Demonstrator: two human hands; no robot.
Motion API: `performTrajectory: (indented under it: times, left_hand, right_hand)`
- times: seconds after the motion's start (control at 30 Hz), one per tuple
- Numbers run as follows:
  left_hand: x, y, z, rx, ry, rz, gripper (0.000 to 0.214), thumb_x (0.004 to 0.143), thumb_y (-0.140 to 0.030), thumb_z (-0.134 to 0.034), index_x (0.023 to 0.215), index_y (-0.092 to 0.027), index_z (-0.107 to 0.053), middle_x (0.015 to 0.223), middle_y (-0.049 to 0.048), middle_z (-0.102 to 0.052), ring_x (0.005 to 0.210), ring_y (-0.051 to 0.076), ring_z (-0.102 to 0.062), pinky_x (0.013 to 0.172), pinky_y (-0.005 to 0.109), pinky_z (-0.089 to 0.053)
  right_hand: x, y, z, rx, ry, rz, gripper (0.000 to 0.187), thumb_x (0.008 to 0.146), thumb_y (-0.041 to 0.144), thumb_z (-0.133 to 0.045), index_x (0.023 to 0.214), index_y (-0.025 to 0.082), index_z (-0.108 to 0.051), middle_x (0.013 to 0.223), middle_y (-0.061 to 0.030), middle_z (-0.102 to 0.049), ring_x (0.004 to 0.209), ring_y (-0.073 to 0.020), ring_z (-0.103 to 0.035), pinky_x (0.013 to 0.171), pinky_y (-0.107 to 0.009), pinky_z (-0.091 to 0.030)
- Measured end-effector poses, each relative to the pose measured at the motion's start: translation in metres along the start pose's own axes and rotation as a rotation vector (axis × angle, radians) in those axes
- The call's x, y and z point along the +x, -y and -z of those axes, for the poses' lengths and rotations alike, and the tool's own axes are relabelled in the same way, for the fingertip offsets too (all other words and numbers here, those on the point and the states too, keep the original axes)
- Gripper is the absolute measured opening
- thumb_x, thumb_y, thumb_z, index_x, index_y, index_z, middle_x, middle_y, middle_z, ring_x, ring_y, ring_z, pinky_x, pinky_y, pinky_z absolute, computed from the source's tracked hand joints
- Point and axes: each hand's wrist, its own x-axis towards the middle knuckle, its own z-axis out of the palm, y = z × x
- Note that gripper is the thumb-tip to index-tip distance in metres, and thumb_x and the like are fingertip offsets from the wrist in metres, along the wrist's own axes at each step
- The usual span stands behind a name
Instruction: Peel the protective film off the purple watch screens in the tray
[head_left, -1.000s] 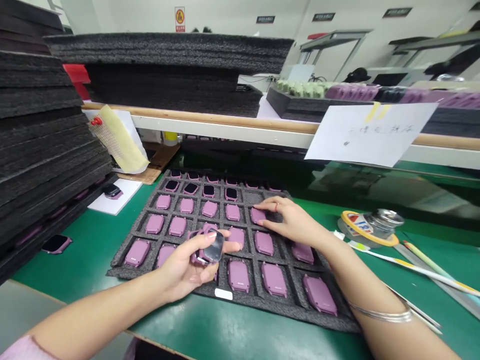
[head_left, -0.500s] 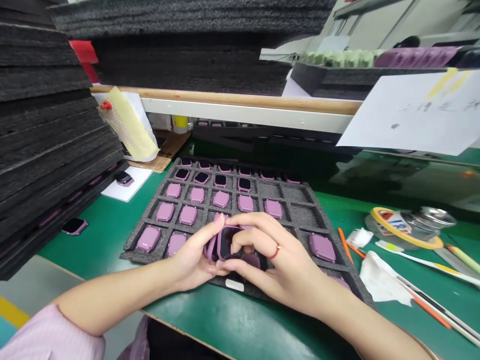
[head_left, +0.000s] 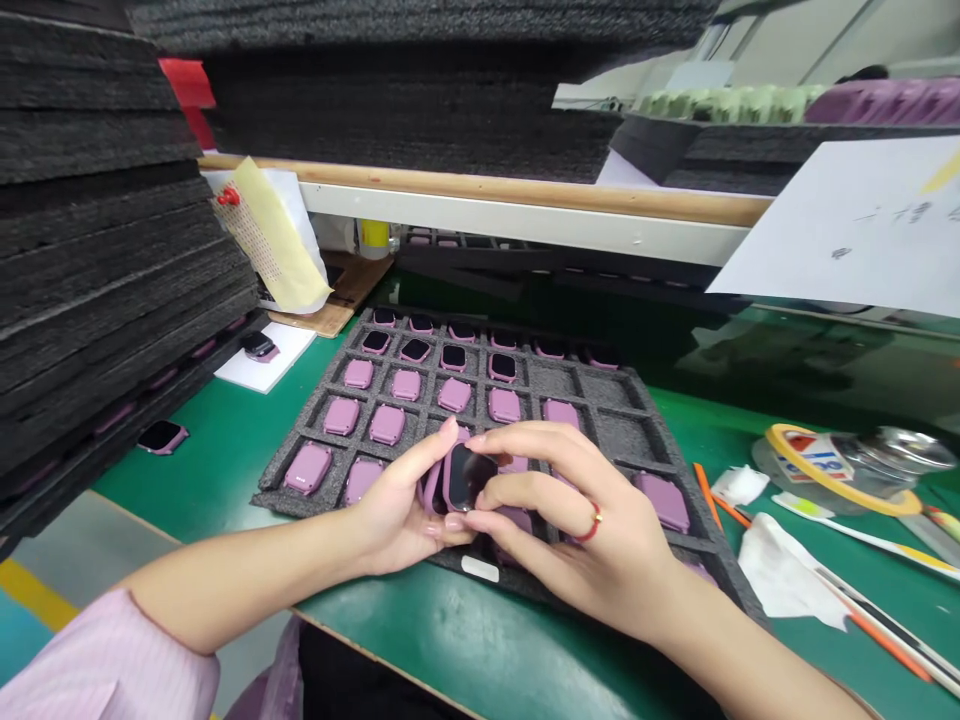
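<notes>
Between my hands is a purple smartwatch case (head_left: 466,475) with a black screen, tilted toward me above the near side of a black foam tray (head_left: 274,480). My left hand (head_left: 405,505) grips its left side, thumb up along the edge and fingers beneath. A second purple edge shows behind it, perhaps another case. My right hand (head_left: 585,510) pinches the right and lower edge with thumb and fingertips. Purple cases (head_left: 308,468) lie face down in the nearer tray cells; several in the back rows show black screens (head_left: 453,357).
Stacks of black foam trays (head_left: 97,240) rise at left and on the shelf (head_left: 525,205). One watch case (head_left: 163,437) lies left on the green table, another (head_left: 259,346) on white paper. At right are a glass jar (head_left: 825,465), white cloth (head_left: 787,570) and brushes (head_left: 862,540).
The view has shifted slightly, so the scene sits further right. My right fingers have drawn back from the screen toward its right edge; both hands still hold the watch case.
</notes>
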Motion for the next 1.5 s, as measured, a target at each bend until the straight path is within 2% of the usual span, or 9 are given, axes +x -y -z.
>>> performTrajectory:
  times: [0.13, 0.4, 0.5, 0.67, 0.97, 1.1, 1.2, 1.33, 1.5]
  left_hand:
    - [0.0, 0.001, 0.003, 0.025, 0.047, 0.001, 0.043, 0.089, -0.053, -0.066, 0.081, -0.011, -0.066, 0.061, -0.0001, -0.056, 0.044, 0.004, -0.044, 0.039, 0.013, -0.024]
    - [-0.002, -0.002, -0.005, 0.094, 0.054, -0.006, 0.043, 0.084, -0.052, -0.071, 0.095, -0.01, -0.073, 0.08, 0.0088, -0.073, 0.039, 0.003, -0.039, 0.038, 0.02, -0.013]
    - [-0.003, -0.003, -0.006, 0.105, 0.066, -0.007, 0.044, 0.083, -0.053, -0.072, 0.095, -0.011, -0.073, 0.08, 0.0086, -0.073, 0.039, 0.003, -0.039, 0.038, 0.02, -0.012]
    - [-0.004, -0.004, -0.006, 0.107, 0.061, -0.007, 0.044, 0.082, -0.053, -0.074, 0.095, -0.011, -0.074, 0.08, 0.008, -0.072, 0.039, 0.003, -0.041, 0.038, 0.021, -0.012]
    - [-0.005, -0.004, -0.006, 0.079, 0.073, -0.01, 0.041, 0.08, -0.05, -0.076, 0.094, -0.011, -0.074, 0.082, 0.0086, -0.074, 0.039, 0.004, -0.043, 0.037, 0.019, -0.015]
    - [-0.005, -0.004, -0.004, 0.044, 0.099, 0.014, 0.041, 0.079, -0.053, -0.076, 0.085, -0.012, -0.071, 0.066, 0.003, -0.065, 0.04, 0.004, -0.044, 0.036, 0.017, -0.016]
    - [-0.005, -0.004, -0.003, 0.032, 0.097, 0.039, 0.044, 0.08, -0.055, -0.074, 0.085, -0.012, -0.069, 0.059, -0.0005, -0.058, 0.039, 0.004, -0.044, 0.036, 0.016, -0.016]
    - [-0.005, -0.004, -0.003, 0.058, 0.06, 0.049, 0.044, 0.08, -0.052, -0.075, 0.09, -0.01, -0.069, 0.063, -0.0004, -0.058, 0.038, 0.003, -0.041, 0.036, 0.016, -0.016]
    - [-0.005, -0.002, -0.004, 0.121, 0.027, -0.006, 0.045, 0.079, -0.056, -0.075, 0.087, -0.013, -0.064, 0.057, -0.004, -0.052, 0.037, 0.002, -0.035, 0.036, 0.016, -0.015]
  right_hand:
    - [0.002, 0.0, -0.001, -0.014, -0.076, -0.018, 0.007, 0.09, 0.016, -0.068, 0.089, 0.023, -0.064, 0.099, -0.0082, -0.074, 0.091, -0.0217, -0.072, 0.083, -0.04, -0.059]
    - [0.003, -0.01, 0.007, 0.498, -0.488, -0.573, 0.017, 0.093, 0.03, -0.068, 0.078, 0.024, -0.063, 0.084, -0.0018, -0.074, 0.055, -0.0134, -0.069, 0.058, -0.029, -0.062]
    - [0.0, -0.013, 0.006, 0.614, -0.532, -0.614, 0.016, 0.092, 0.033, -0.07, 0.081, 0.024, -0.064, 0.088, -0.002, -0.077, 0.069, -0.0165, -0.077, 0.069, -0.03, -0.067]
    - [0.0, -0.013, 0.005, 0.504, -0.451, -0.529, 0.012, 0.091, 0.025, -0.071, 0.101, 0.026, -0.065, 0.11, -0.0058, -0.075, 0.105, -0.0229, -0.075, 0.096, -0.039, -0.063]
    - [-0.004, -0.014, 0.011, 0.191, -0.409, -0.326, 0.019, 0.087, 0.01, -0.071, 0.092, 0.028, -0.073, 0.09, -0.002, -0.078, 0.087, -0.0225, -0.076, 0.081, -0.041, -0.067]
    - [-0.008, -0.003, 0.019, 0.059, -0.12, -0.033, 0.037, 0.085, 0.005, -0.072, 0.113, 0.028, -0.072, 0.102, -0.0022, -0.079, 0.095, -0.021, -0.076, 0.086, -0.035, -0.065]
    - [-0.016, 0.007, 0.021, 0.11, 0.043, -0.029, 0.034, 0.096, 0.011, -0.058, 0.122, 0.028, -0.07, 0.112, -0.0016, -0.078, 0.105, -0.0199, -0.074, 0.095, -0.032, -0.062]
    - [-0.023, 0.012, 0.016, 0.102, 0.056, -0.101, 0.037, 0.1, 0.014, -0.048, 0.125, 0.032, -0.068, 0.114, -0.0004, -0.077, 0.104, -0.0192, -0.074, 0.091, -0.031, -0.062]
    - [-0.012, 0.01, 0.008, -0.01, 0.0, 0.086, 0.025, 0.093, 0.012, -0.065, 0.114, 0.024, -0.069, 0.102, -0.0019, -0.079, 0.096, -0.02, -0.072, 0.089, -0.035, -0.059]
